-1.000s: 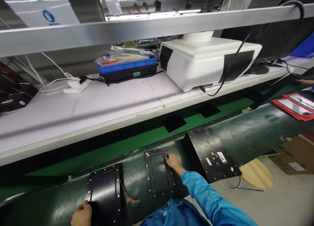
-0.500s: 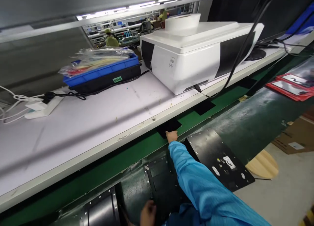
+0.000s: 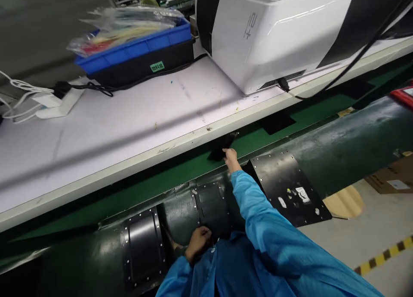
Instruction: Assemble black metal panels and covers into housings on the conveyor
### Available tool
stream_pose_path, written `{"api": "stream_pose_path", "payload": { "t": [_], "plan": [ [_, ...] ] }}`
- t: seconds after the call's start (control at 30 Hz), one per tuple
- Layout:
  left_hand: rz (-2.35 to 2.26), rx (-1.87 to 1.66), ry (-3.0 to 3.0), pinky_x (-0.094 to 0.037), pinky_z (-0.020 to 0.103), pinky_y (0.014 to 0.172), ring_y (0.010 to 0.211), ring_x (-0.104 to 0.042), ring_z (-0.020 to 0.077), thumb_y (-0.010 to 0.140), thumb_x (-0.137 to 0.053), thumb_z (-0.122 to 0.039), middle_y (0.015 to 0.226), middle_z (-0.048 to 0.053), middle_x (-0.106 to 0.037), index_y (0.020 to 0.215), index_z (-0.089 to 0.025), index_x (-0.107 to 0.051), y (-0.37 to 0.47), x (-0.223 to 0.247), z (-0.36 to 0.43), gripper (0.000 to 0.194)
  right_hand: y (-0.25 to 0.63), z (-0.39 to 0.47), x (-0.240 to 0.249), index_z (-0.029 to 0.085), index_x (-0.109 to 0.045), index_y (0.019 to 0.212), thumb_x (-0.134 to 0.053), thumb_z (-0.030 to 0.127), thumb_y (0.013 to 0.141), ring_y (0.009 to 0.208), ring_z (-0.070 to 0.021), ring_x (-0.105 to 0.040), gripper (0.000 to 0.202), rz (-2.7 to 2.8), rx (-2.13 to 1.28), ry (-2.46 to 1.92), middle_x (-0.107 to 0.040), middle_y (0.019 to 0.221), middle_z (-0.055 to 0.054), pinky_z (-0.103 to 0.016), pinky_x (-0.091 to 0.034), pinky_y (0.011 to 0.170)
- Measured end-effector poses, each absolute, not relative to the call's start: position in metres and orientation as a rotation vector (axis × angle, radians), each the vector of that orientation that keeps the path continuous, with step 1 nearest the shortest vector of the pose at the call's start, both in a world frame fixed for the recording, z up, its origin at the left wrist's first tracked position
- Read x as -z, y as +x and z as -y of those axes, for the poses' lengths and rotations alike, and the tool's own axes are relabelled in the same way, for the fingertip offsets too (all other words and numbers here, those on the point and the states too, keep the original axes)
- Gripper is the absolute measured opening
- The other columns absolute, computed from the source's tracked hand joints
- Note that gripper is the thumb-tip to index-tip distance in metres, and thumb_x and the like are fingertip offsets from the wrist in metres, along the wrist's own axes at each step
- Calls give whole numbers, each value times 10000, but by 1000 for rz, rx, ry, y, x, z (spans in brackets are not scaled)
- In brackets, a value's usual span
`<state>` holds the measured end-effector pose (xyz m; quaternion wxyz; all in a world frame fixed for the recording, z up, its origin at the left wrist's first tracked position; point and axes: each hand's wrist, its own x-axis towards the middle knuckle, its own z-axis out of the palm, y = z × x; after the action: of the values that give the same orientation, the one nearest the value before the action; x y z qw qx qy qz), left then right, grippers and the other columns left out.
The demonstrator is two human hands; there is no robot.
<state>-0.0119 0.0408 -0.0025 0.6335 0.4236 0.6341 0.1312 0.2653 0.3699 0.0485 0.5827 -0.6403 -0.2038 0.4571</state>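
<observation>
My right hand (image 3: 230,158) reaches forward to the green strip below the shelf edge. Its fingers pinch the near edge of a thin black plate (image 3: 222,147), which looks tilted up from the strip. Close to my body, my left hand (image 3: 198,242) is curled closed over the near side of a black panel (image 3: 213,204) with small holes along its rim; whether anything is inside the fingers is hidden. A second black panel (image 3: 144,247) with a raised frame lies to the left. To the right of my right arm rests a black panel (image 3: 287,187) bearing white labels.
A white shelf (image 3: 129,120) runs above the green conveyor strip (image 3: 250,144). On it stand a large white-and-black machine (image 3: 238,43) with a black cable and a blue bin (image 3: 135,47) of bagged parts. Another dark plate (image 3: 278,122) lies farther along the strip. A wooden stool (image 3: 345,202) stands at right.
The view has tipped downward and closer. The black plate under my right hand has gone from lying flat to tilted. My left hand and its sleeve have come further into view.
</observation>
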Motion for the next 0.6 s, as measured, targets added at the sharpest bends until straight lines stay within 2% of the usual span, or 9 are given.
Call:
{"api": "stream_pose_path", "payload": {
  "t": [0.13,0.23,0.3,0.37,0.47,0.6],
  "plan": [
    [-1385,-703,592,-558,325,774,832,-748,220,743,-835,-667,985,119,-776,999,-161,-714,-18,-17,-44,580,248,-277,-53,250,-407,714,-810,321,643,709,-138,-482,415,469,-1126,-1332,-476,664,72,-252,-407,660],
    [-1192,-947,399,-594,411,944,1110,-753,303,794,-779,-747,1303,191,-729,1214,-185,-689,-24,-40,-54,708,224,-189,-47,247,-428,697,-813,297,611,669,-140,-466,397,470,-1331,-1181,-477,649,74,-268,-382,644],
    [-1088,-999,380,-590,466,1015,1232,-712,330,824,-770,-726,1430,174,-677,1302,-226,-662,-26,-52,-58,701,206,-136,-40,248,-457,700,-795,276,610,645,-142,-462,350,441,-1473,-1157,-492,639,76,-275,-371,629],
    [-1082,-973,419,-595,475,1022,1242,-707,330,800,-852,-607,1432,146,-685,1301,-243,-664,-27,-56,-57,648,192,-97,-31,245,-462,691,-783,243,605,628,-133,-451,332,432,-1552,-1166,-493,633,84,-271,-360,620],
    [-1169,-923,495,-609,455,988,1150,-743,324,680,-969,-428,1311,138,-750,1206,-209,-690,-28,-50,-43,635,185,-71,-18,240,-486,688,-808,220,580,618,-123,-471,340,450,-1652,-1154,-512,630,91,-263,-373,617],
    [-1221,-961,594,-603,440,970,1072,-759,316,629,-979,-456,1164,138,-793,1135,-177,-704,-27,-33,-19,639,193,-76,-8,233,-607,787,-910,362,606,665,-175,-623,376,395,-1823,-1178,-677,712,23,-303,-501,667]
  ]
}}
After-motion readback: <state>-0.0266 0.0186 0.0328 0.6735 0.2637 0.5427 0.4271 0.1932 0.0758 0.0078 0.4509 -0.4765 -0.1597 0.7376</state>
